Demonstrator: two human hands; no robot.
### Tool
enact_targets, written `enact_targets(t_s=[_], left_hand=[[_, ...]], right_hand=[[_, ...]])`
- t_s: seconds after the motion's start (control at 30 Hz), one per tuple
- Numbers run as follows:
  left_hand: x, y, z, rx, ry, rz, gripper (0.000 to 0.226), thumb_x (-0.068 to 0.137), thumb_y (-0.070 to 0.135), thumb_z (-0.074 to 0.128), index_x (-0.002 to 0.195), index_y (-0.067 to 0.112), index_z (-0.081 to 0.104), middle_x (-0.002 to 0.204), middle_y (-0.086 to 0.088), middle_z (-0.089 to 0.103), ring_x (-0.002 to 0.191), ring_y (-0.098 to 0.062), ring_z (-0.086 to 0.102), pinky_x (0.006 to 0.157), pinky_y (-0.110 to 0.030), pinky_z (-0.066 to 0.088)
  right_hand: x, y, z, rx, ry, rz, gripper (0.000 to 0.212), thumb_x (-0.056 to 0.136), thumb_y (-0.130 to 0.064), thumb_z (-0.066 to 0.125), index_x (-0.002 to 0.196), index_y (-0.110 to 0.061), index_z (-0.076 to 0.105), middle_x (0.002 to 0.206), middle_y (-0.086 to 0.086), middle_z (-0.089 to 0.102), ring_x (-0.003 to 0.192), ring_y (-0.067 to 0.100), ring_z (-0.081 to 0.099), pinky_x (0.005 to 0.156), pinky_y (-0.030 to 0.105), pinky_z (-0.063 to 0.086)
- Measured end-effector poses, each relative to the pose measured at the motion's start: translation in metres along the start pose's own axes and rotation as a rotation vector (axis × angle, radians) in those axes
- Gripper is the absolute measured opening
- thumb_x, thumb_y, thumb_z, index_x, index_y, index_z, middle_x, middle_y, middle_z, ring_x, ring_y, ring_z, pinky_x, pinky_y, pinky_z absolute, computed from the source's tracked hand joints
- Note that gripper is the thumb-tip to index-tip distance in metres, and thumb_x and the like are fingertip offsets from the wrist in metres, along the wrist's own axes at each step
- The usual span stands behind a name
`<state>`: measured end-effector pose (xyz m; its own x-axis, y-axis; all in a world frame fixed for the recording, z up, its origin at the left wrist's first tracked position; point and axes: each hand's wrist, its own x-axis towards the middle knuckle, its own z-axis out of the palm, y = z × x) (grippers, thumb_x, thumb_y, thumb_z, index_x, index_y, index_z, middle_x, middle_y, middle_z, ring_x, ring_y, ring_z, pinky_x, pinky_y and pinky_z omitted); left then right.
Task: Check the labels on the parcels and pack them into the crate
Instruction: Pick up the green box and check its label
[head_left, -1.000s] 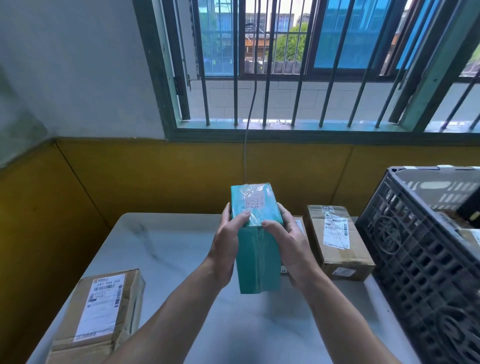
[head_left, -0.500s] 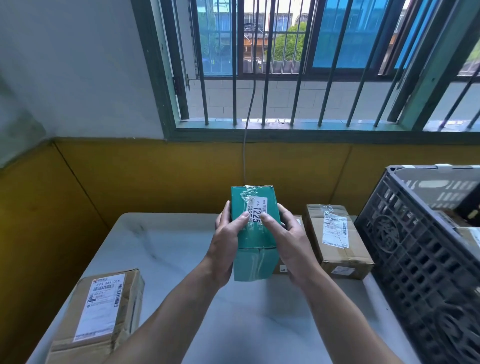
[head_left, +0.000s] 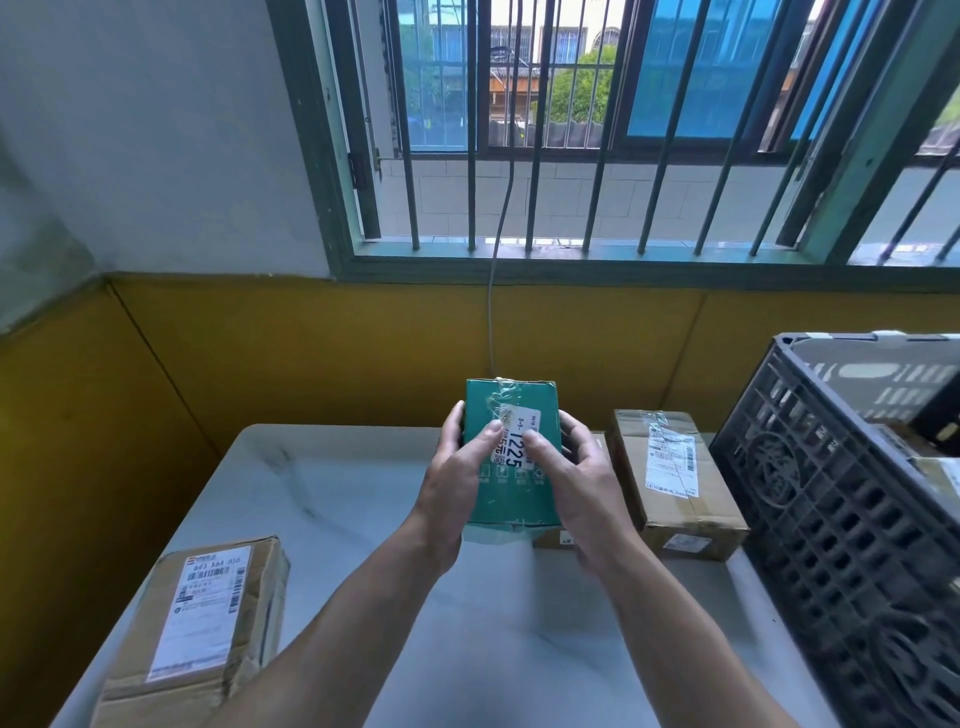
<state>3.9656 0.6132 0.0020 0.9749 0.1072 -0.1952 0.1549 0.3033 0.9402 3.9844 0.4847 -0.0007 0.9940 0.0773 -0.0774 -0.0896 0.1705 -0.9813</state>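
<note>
I hold a green parcel above the table's middle, its broad face turned up toward me. A white label reading 1225 sits on that face under clear tape. My left hand grips the left side, thumb on the label. My right hand grips the right side, thumb beside the label. The dark plastic crate stands at the right, with parcels partly visible inside. A brown labelled parcel lies next to the crate, and another brown parcel lies at the near left.
The pale marble-look table fills the lower view. A small brown box is mostly hidden behind my right hand. Yellow wall panelling and a barred window stand behind the table, with a thin cable hanging down.
The green parcel has tipped from standing on end to lying back, so its labelled face now points up at me. Both thumbs moved onto that face.
</note>
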Motion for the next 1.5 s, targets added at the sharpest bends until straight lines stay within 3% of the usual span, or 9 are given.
enact_targets(t_s=[0.33,0.47,0.57,0.73,0.9,1.17,1.3,1.4,1.5], left_hand=[[0.002,0.005,0.004,-0.048,0.073,-0.004,0.045,0.101,0.045,0.056,0.138,0.030,0.034,0.117,-0.015,0.071,0.099,-0.031,0.073,0.083,-0.052,0.061],[0.002,0.002,0.007,-0.048,0.082,0.021,0.064,0.100,0.051,0.054,0.153,0.024,0.031,0.132,-0.017,0.065,0.116,-0.038,0.068,0.094,-0.058,0.057],[0.001,0.002,0.008,-0.043,0.066,0.024,0.068,0.095,0.058,0.052,0.150,0.021,0.038,0.131,-0.021,0.065,0.115,-0.041,0.068,0.091,-0.056,0.059],[-0.004,0.004,0.008,-0.076,0.011,0.031,0.005,0.103,0.041,0.051,0.108,0.040,0.052,0.125,-0.023,0.067,0.094,-0.027,0.073,0.074,-0.042,0.062],[-0.003,0.002,0.007,-0.046,0.003,0.041,0.042,0.104,0.048,0.046,0.138,0.024,0.045,0.115,-0.018,0.070,0.090,-0.025,0.071,0.073,-0.041,0.060],[-0.004,0.004,0.004,-0.039,0.039,0.022,0.049,0.106,0.024,0.044,0.152,0.024,0.027,0.134,-0.013,0.064,0.105,-0.028,0.069,0.083,-0.043,0.059],[-0.007,0.007,0.004,-0.028,-0.046,0.056,0.040,0.100,0.020,0.048,0.140,0.020,0.047,0.127,-0.020,0.068,0.094,-0.028,0.070,0.074,-0.040,0.059],[-0.008,0.007,0.003,-0.048,-0.025,0.054,0.064,0.079,0.026,0.060,0.140,0.024,0.043,0.127,-0.017,0.067,0.098,-0.029,0.069,0.077,-0.040,0.059],[-0.006,0.005,0.003,-0.066,-0.005,0.041,0.061,0.085,0.027,0.065,0.139,0.022,0.038,0.129,-0.016,0.064,0.097,-0.025,0.071,0.074,-0.036,0.060]], right_hand=[[-0.001,0.005,-0.005,0.018,-0.038,-0.013,0.028,0.094,-0.011,0.067,0.115,-0.029,0.060,0.114,0.005,0.073,0.101,0.017,0.073,0.075,0.032,0.062],[-0.002,0.001,-0.002,0.013,-0.006,-0.018,0.047,0.092,-0.019,0.071,0.137,-0.020,0.055,0.126,0.007,0.068,0.116,0.024,0.067,0.096,0.048,0.057],[-0.002,0.000,-0.003,0.020,-0.026,-0.019,0.041,0.093,-0.013,0.070,0.132,-0.020,0.062,0.119,0.010,0.072,0.109,0.030,0.071,0.095,0.053,0.056],[-0.002,0.004,-0.004,0.015,-0.010,-0.042,0.022,0.094,-0.022,0.069,0.114,-0.028,0.064,0.107,0.001,0.076,0.097,0.017,0.074,0.083,0.039,0.061],[0.000,0.003,-0.001,-0.030,0.070,-0.053,0.016,0.093,-0.033,0.069,0.105,-0.027,0.062,0.101,0.000,0.075,0.091,0.014,0.074,0.079,0.037,0.059],[-0.006,0.001,0.000,-0.065,0.007,-0.050,0.026,0.090,-0.043,0.070,0.111,-0.041,0.055,0.103,-0.014,0.069,0.086,0.002,0.072,0.068,0.023,0.056],[-0.005,-0.002,-0.001,-0.063,0.020,-0.028,0.025,0.088,-0.042,0.072,0.108,-0.038,0.058,0.103,-0.006,0.073,0.082,0.006,0.073,0.064,0.025,0.054],[-0.007,-0.004,0.000,-0.081,0.011,-0.009,0.040,0.071,-0.043,0.061,0.109,-0.032,0.055,0.101,-0.004,0.072,0.072,0.002,0.071,0.058,0.024,0.053],[-0.006,-0.003,-0.001,-0.087,0.026,-0.006,0.041,0.074,-0.043,0.063,0.111,-0.027,0.054,0.102,-0.003,0.069,0.078,0.008,0.070,0.064,0.030,0.053]])
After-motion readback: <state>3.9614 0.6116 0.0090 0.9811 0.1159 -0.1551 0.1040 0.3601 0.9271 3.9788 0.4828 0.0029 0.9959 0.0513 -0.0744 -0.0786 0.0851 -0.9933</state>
